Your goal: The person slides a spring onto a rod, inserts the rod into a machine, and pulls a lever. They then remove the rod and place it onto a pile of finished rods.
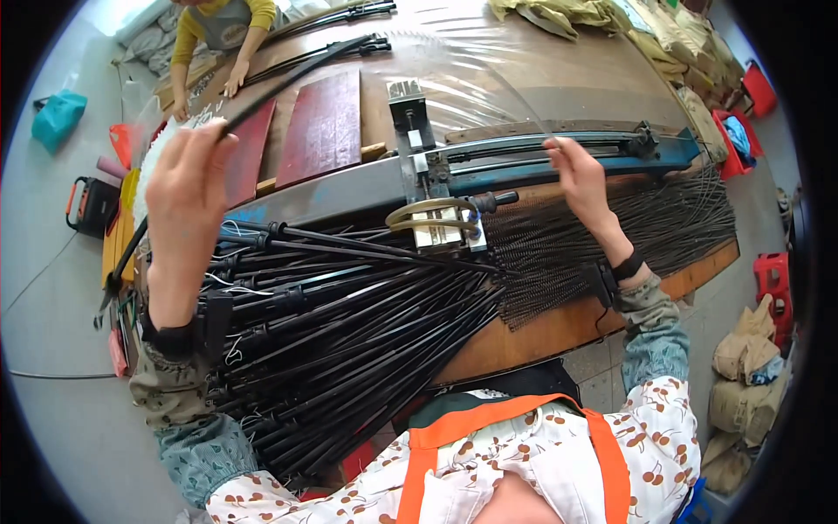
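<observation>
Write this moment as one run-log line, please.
left hand: holds black rod | right hand: raised, grip contents unclear | between hands: metal fixture | nearer body: piled black rods, dark strands

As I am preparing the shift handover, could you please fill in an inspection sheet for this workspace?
Surface: brown wooden tabletop, bare in part along the near edge.
Job's things: black rod, held diagonally; thin strand; metal fixture between a pile of rods and dark coil springs.
Clutter: red boards, clear plastic sheeting.
Hands: left hand grips the black rod; right hand apparently pinches the strand.
Cables: white wires among the piled rods; tan hose looped at the fixture.
Surroundings: co-worker at far left; teal bag on the floor.
</observation>
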`<state>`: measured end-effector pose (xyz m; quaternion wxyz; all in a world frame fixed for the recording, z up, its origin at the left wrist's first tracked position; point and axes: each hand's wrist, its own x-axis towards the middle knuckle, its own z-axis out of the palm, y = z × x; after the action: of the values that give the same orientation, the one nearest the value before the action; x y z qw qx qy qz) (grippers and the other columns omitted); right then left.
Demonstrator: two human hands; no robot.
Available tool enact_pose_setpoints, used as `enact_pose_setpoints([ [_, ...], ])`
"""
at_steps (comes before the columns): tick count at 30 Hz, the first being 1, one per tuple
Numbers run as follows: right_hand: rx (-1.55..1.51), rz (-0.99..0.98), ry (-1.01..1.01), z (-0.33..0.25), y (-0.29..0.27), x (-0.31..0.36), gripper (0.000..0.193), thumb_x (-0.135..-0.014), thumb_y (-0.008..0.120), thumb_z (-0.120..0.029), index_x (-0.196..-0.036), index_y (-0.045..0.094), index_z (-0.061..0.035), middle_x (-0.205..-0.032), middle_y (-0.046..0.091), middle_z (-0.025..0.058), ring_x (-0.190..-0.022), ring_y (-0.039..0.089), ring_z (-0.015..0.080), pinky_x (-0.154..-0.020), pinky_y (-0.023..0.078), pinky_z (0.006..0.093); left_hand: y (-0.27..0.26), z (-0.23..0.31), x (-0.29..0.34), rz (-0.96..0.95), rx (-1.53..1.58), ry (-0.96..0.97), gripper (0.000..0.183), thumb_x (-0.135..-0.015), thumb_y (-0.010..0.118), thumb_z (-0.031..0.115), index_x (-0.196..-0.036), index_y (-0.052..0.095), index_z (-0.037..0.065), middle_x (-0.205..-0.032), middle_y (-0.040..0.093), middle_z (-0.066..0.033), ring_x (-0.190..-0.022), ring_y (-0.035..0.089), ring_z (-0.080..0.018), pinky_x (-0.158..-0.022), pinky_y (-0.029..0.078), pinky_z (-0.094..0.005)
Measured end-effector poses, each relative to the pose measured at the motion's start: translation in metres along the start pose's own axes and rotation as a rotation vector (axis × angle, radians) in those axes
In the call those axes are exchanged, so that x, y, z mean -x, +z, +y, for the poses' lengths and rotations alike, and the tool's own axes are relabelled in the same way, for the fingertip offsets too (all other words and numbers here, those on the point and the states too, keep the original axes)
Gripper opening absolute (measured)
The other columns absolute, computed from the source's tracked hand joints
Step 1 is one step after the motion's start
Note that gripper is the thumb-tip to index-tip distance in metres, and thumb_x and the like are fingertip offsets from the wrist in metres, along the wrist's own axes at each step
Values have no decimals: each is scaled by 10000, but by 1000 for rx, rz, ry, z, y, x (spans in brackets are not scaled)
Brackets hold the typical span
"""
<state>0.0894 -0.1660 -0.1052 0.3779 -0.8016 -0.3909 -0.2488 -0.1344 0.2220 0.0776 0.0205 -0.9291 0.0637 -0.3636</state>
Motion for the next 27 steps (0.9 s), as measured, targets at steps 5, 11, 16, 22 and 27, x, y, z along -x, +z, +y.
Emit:
enact_pose_setpoints([
  [5,-715,-321,276,-62,59,-66,152,-1071,519,-149,-1075,609,-26,-863,696,42,-804,690,123,-732,574,262,-19,-11,13,34,69,-155,207,-990,616,60,-1184,649,-6,-924,651,-189,-771,622,-317,-705,493,-368],
  [11,-962,-388,28,-93,99,-94,178,-1051,577,-182,-1083,622,-12,-856,695,38,-856,690,93,-756,576,264,-35,-33,64,-40,35,-244,221,-995,620,94,-1186,649,-13,-954,668,-207,-822,641,-356,-731,504,-390],
  [16,-935,-432,-10,-102,112,-99,142,-1069,518,-138,-1065,594,-18,-872,688,45,-843,676,117,-775,562,278,-28,-41,80,-85,38,-308,233,-993,628,95,-1191,661,-23,-1004,688,-221,-854,668,-351,-769,527,-381],
  [22,-379,-840,-195,-121,127,-117,131,-986,580,-116,-1079,578,-25,-866,712,141,-786,711,282,-691,550,380,-13,-43,73,-100,36,-323,238,-990,637,104,-1181,671,-34,-1009,702,-228,-863,682,-346,-788,534,-374],
  [27,88,-464,-392,-74,109,-104,132,-977,626,-203,-994,592,-76,-800,686,116,-712,698,303,-575,537,400,-9,-57,76,-129,64,-348,253,-987,647,121,-1182,671,-39,-1035,707,-238,-893,696,-339,-794,538,-371],
])
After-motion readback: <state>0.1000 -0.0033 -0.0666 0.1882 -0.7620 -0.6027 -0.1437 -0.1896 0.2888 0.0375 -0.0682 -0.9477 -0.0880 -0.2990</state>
